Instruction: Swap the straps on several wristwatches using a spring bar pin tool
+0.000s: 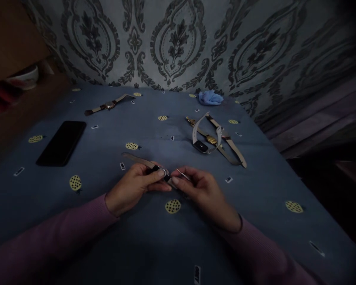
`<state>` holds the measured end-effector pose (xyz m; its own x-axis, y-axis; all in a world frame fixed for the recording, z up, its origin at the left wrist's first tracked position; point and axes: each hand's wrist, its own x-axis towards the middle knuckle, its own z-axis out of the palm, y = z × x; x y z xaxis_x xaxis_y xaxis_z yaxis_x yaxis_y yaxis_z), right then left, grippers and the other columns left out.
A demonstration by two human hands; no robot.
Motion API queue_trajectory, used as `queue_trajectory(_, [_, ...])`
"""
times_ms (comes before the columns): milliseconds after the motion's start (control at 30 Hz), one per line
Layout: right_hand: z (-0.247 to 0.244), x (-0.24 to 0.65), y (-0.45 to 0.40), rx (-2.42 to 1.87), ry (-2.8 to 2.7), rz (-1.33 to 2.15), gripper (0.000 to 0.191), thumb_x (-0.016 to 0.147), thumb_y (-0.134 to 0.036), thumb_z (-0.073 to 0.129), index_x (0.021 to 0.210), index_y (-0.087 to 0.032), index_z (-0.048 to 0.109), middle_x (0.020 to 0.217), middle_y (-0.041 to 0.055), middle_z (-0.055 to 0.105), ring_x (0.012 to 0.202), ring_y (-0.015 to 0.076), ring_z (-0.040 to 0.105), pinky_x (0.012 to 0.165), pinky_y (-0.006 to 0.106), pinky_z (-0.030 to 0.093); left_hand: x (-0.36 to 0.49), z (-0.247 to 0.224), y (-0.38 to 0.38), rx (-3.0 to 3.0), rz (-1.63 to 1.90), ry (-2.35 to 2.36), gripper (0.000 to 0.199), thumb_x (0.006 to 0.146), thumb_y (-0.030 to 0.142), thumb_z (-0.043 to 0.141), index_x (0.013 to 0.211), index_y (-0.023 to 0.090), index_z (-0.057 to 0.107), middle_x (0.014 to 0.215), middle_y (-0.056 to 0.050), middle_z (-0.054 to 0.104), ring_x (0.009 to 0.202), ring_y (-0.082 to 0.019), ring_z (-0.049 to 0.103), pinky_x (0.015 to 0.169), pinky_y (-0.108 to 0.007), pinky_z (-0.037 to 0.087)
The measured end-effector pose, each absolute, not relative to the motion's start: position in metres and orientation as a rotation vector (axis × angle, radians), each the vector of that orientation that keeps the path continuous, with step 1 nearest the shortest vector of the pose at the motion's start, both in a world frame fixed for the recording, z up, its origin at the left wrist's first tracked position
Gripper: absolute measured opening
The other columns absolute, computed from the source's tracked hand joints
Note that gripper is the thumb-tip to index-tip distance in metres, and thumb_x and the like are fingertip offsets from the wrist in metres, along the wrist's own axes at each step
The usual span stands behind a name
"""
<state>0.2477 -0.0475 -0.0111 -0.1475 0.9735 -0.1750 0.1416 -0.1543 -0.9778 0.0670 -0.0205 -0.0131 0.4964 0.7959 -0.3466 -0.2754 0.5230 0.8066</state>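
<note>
My left hand (129, 189) is closed around a wristwatch (163, 171), its thumb pressed beside the round silver case. One half of the watch's pale strap (138, 159) sticks out up and to the left past the fingers. Close on the other side, my right hand (207, 196) pinches the strap's other half near the case. A thin pointed metal tool (181, 173) also sits in the right hand's fingers, tip toward the watch; its handle is hidden, so I cannot tell its exact kind.
Beyond my right hand lie a smartwatch (201, 146), a gold watch (211, 139) and another strapped watch (225, 134). A brown-ended watch (109, 105) and black phone (61, 143) lie left. A crumpled blue cloth (210, 97) sits by the patterned wall.
</note>
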Motion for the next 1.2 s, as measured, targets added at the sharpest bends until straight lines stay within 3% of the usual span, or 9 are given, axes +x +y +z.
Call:
queue_trajectory(167, [-0.014,0.247,-0.051,-1.364,-1.346,1.343,0.024,0.076,-0.041,0.071,0.078,-0.017,0.071,0.064,-0.0006,0.060,0.058,0.0116,0.051,0.056,0.025,0.044,0.066,-0.012,-0.021,0.930,0.746,0.855,0.020,0.080,0.027,0.072,0.074,0.010,0.062,0.067,0.000,0.061,0.056,-0.009,0.063,0.050,-0.017,0.050])
queue_trajectory(533, [-0.020,0.229,-0.063,-1.360,-1.380,1.231,0.029,0.080,-0.039,0.065,0.064,-0.016,0.062,0.053,-0.0046,0.042,0.048,0.0076,0.032,0.043,0.021,0.029,0.071,-0.017,-0.028,1.003,0.832,0.889,0.020,0.077,0.028,0.072,0.071,0.011,0.063,0.057,-0.001,0.062,0.051,-0.010,0.061,0.050,-0.018,0.050])
queue_trajectory(633, [-0.022,0.227,-0.065,-1.374,-1.401,1.178,0.027,0.081,-0.036,0.063,0.064,-0.016,0.061,0.054,-0.0037,0.042,0.049,0.0082,0.033,0.045,0.021,0.030,0.072,-0.017,-0.027,0.965,0.850,0.902,0.020,0.075,0.028,0.074,0.072,0.011,0.064,0.059,-0.001,0.065,0.052,-0.010,0.063,0.050,-0.017,0.051])
queue_trajectory(900, [-0.019,0.236,-0.060,-1.416,-1.354,1.270,0.026,0.079,-0.041,0.067,0.074,-0.016,0.067,0.058,-0.0015,0.053,0.052,0.0108,0.045,0.050,0.023,0.038,0.073,-0.016,-0.024,0.962,0.814,0.899,0.016,0.080,0.022,0.068,0.075,0.008,0.063,0.056,-0.001,0.064,0.050,-0.009,0.062,0.050,-0.017,0.051])
queue_trajectory(1033, [-0.016,0.239,-0.060,-1.392,-1.340,1.332,0.030,0.085,-0.044,0.058,0.084,-0.016,0.069,0.072,0.0028,0.064,0.068,0.0168,0.058,0.063,0.028,0.047,0.072,-0.018,-0.023,0.958,0.805,0.913,0.013,0.082,0.019,0.065,0.076,0.008,0.063,0.057,-0.002,0.064,0.050,-0.010,0.063,0.049,-0.018,0.051])
queue_trajectory(1200, [-0.018,0.244,-0.063,-1.429,-1.370,1.213,0.032,0.092,-0.043,0.053,0.108,-0.017,0.061,0.062,-0.0031,0.054,0.056,0.0122,0.049,0.052,0.023,0.041,0.072,-0.019,-0.022,0.948,0.824,0.896,0.011,0.080,0.017,0.066,0.074,0.009,0.060,0.056,0.000,0.063,0.049,-0.010,0.063,0.048,-0.018,0.050])
